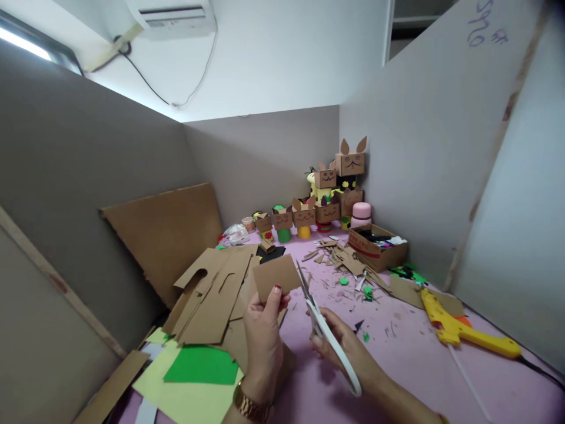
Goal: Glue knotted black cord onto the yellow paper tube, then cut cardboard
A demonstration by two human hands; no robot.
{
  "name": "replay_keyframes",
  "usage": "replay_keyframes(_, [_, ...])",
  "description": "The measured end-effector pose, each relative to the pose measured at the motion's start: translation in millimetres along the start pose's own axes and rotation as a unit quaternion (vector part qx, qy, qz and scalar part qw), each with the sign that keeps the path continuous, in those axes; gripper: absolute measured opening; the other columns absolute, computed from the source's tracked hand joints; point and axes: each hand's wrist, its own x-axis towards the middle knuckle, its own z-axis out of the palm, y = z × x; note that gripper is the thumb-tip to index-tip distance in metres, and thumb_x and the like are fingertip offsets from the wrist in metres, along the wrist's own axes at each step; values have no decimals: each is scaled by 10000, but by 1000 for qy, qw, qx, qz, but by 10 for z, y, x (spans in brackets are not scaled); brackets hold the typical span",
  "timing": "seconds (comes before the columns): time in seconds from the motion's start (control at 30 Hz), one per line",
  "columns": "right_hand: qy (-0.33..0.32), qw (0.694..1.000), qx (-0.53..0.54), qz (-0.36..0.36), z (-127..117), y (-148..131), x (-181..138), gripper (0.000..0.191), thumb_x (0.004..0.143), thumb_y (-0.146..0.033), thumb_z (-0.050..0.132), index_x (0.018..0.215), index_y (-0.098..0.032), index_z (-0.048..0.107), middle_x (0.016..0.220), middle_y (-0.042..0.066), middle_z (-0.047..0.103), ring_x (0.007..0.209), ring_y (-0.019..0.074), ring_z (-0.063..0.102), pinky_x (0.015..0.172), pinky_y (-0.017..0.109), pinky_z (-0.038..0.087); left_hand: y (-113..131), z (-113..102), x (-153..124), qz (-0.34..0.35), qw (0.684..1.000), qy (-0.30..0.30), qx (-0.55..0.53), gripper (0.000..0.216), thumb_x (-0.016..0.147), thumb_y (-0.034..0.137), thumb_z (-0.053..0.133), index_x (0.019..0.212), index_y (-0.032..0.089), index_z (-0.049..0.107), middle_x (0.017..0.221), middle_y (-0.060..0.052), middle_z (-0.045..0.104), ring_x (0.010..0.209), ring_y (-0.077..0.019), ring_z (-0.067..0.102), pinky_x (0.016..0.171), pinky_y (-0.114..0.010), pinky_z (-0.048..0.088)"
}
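My left hand pinches a small rectangular piece of brown cardboard near its lower edge, thumb in front. In my right hand is a pair of white-handled scissors, fingers wrapped around the handle. The blades point up and away, close beside the right edge of the cardboard piece. Whether the blades touch the cardboard I cannot tell. Flat cardboard sheets, some with curved cut-outs, lie left of my left hand.
Cardboard animal heads on coloured cups stand at the back. Cardboard scraps litter the pink table. At right are a box of supplies and a yellow glue gun. Green paper lies front left; a large cardboard panel leans behind.
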Motion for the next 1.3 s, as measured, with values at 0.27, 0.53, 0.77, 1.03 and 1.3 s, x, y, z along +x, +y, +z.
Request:
replay_keyframes(0.27, [4,1000,15,-4,6,-8,5,434,755,-448,633,1106,-226,507,691,-47,399,578,105,369,536,221,333,-18,10,-18,-4,1000,7,3,218,630,258,718,787,129,639,631,2,668,533,-106,601,548,-209,493])
replay_keyframes(0.53, [8,1000,4,4,13,-37,3,451,733,-484,635,1096,-243,518,715,-35,426,596,119,406,560,234,373,-34,11,-12,-10,1000,8,-8,214,630,265,717,788,151,630,627,17,674,536,-101,614,557,-204,491])
replay_keyframes(0.77, [11,1000,16,-2,13,-47,5,453,720,-452,666,1093,-232,532,725,-37,435,582,106,355,536,226,307,-50,9,-1,-14,1000,4,-12,209,633,261,723,781,149,628,632,23,670,544,-91,607,576,-203,489])
replay_keyframes(1.03, [24,999,10,-23,16,-42,-1,442,714,-458,671,1083,-245,554,734,-30,454,617,124,369,570,232,320,-33,15,-24,-20,1000,2,0,197,650,277,706,787,166,620,632,35,673,546,-102,612,583,-216,488])
replay_keyframes(1.3, [23,1000,-3,-18,17,-50,-9,438,720,-435,671,1081,-219,550,693,-41,407,572,109,323,523,226,294,-55,15,-25,-15,1000,-11,-17,198,659,263,707,801,153,623,646,26,672,566,-94,615,593,-205,495])
